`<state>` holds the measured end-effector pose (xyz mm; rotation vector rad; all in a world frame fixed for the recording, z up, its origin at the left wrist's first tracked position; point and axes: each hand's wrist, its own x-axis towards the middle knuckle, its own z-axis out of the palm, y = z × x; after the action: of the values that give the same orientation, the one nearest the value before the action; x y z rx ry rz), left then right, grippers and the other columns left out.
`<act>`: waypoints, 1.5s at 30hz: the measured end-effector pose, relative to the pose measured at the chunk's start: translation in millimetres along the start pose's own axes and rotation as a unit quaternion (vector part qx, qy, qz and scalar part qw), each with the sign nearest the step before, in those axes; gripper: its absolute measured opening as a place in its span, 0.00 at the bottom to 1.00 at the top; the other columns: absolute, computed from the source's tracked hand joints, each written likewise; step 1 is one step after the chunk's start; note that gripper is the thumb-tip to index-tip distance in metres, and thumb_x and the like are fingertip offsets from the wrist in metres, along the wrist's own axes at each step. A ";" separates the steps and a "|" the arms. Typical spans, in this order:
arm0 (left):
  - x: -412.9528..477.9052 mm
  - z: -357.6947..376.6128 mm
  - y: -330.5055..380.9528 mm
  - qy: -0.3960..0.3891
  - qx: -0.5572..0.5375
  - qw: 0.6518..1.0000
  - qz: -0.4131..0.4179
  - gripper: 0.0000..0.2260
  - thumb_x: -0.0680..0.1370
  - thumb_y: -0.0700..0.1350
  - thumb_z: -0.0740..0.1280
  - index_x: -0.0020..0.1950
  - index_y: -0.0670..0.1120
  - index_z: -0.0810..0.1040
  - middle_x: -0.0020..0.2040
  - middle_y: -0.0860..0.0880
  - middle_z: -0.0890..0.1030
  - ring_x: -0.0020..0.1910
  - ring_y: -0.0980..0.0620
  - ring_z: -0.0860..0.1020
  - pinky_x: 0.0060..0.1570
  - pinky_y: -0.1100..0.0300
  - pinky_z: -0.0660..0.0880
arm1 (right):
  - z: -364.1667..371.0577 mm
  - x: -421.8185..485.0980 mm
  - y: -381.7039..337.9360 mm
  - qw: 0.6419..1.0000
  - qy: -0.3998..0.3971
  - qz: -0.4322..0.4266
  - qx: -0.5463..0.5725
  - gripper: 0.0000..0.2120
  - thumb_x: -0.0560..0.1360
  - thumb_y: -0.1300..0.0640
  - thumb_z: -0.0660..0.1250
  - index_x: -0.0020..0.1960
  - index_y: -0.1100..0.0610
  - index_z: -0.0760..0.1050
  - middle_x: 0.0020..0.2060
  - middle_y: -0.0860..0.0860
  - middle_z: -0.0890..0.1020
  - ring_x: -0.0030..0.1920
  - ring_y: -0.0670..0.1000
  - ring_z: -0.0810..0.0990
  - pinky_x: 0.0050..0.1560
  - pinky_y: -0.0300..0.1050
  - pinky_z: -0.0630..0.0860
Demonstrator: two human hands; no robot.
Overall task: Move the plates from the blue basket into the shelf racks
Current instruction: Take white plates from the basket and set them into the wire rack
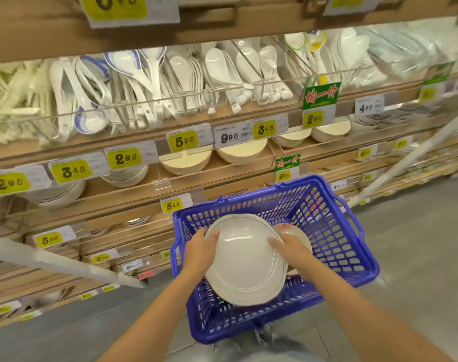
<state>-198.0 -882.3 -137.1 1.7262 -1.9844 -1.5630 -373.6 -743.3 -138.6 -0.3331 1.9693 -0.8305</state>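
Observation:
A large white oval plate (245, 262) with a thin dark rim line is tilted over the blue basket (335, 246). My left hand (200, 250) grips its left edge, thumb on top. My right hand (288, 248) holds its right edge with fingers laid over the rim. Behind my right hand, part of a second smaller white plate (293, 231) shows inside the basket. The wooden shelf racks (133, 205) rise to the left and ahead, with stacked white plates and bowls (186, 163) on the middle tiers.
White spoons and ladles (149, 82) fill wire bins on the upper shelf. Yellow price tags (123, 158) line the shelf edges. A white slanted rail (73, 265) crosses the lower left, another runs at the right. Grey floor (418, 257) spreads to the right of the basket.

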 end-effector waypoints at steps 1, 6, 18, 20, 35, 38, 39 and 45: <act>-3.2 -0.2 4.8 -0.007 -0.013 1.000 0.008 0.20 0.81 0.55 0.59 0.67 0.44 0.73 0.61 0.44 0.79 0.59 0.44 0.77 0.60 0.45 0.74 | -4.6 -7.1 -2.4 1.000 0.014 -0.021 0.018 0.08 0.81 0.53 0.60 0.56 0.51 0.76 0.45 0.50 0.82 0.44 0.52 0.82 0.42 0.46 0.79; -28.3 13.5 42.0 -0.013 -0.018 0.996 0.086 0.15 0.82 0.53 0.59 0.51 0.46 0.81 0.44 0.47 0.82 0.44 0.48 0.79 0.45 0.51 0.75 | -36.6 -42.0 -3.8 0.990 0.073 -0.045 0.108 0.09 0.81 0.54 0.60 0.52 0.53 0.78 0.45 0.50 0.84 0.45 0.49 0.83 0.45 0.45 0.80; -112.4 119.0 144.3 -0.083 -0.090 0.983 0.138 0.12 0.81 0.48 0.61 0.45 0.46 0.82 0.42 0.46 0.83 0.45 0.44 0.81 0.49 0.47 0.77 | -176.4 -119.0 43.2 0.952 0.193 -0.077 0.223 0.09 0.80 0.53 0.62 0.57 0.53 0.77 0.51 0.54 0.83 0.52 0.56 0.82 0.56 0.55 0.78; -130.6 141.7 160.1 -0.104 -0.120 0.980 0.120 0.12 0.81 0.50 0.61 0.45 0.47 0.82 0.42 0.45 0.84 0.43 0.45 0.82 0.44 0.51 0.78 | -204.9 -132.5 56.8 0.942 0.187 -0.090 0.263 0.09 0.80 0.53 0.62 0.57 0.52 0.78 0.50 0.52 0.84 0.50 0.53 0.83 0.48 0.48 0.80; -236.5 323.4 255.4 -0.126 -0.120 0.974 0.147 0.16 0.80 0.55 0.61 0.63 0.47 0.76 0.59 0.50 0.76 0.54 0.51 0.75 0.56 0.54 0.72 | -407.0 -196.3 158.1 0.916 0.235 -0.141 0.292 0.10 0.81 0.53 0.62 0.56 0.53 0.80 0.45 0.51 0.86 0.47 0.53 0.85 0.47 0.48 0.80; -242.6 341.4 271.3 -0.149 -0.107 0.975 0.127 0.21 0.79 0.58 0.61 0.68 0.49 0.73 0.62 0.51 0.74 0.60 0.49 0.73 0.63 0.50 0.70 | -431.2 -194.8 166.8 0.914 0.237 -0.146 0.297 0.10 0.81 0.52 0.62 0.56 0.52 0.80 0.45 0.50 0.87 0.46 0.52 0.86 0.47 0.47 0.80; -240.0 346.9 276.0 -0.154 -0.113 0.974 0.122 0.21 0.79 0.58 0.61 0.68 0.48 0.73 0.62 0.50 0.75 0.61 0.47 0.74 0.64 0.48 0.70 | -437.5 -192.2 167.9 0.912 0.239 -0.146 0.299 0.10 0.81 0.52 0.62 0.56 0.52 0.80 0.45 0.50 0.87 0.46 0.51 0.86 0.46 0.47 0.80; -212.5 363.4 306.9 -0.147 -0.115 0.972 0.142 0.15 0.80 0.57 0.61 0.61 0.51 0.77 0.49 0.54 0.80 0.48 0.54 0.78 0.44 0.59 0.74 | -466.1 -164.5 151.3 0.910 0.229 -0.152 0.309 0.09 0.81 0.52 0.62 0.50 0.49 0.80 0.42 0.48 0.87 0.42 0.48 0.86 0.35 0.39 0.79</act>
<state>-561.2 -542.7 18.3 1.1239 -1.9645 -1.9342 -667.8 -349.6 21.9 -0.0628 1.9604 -1.8102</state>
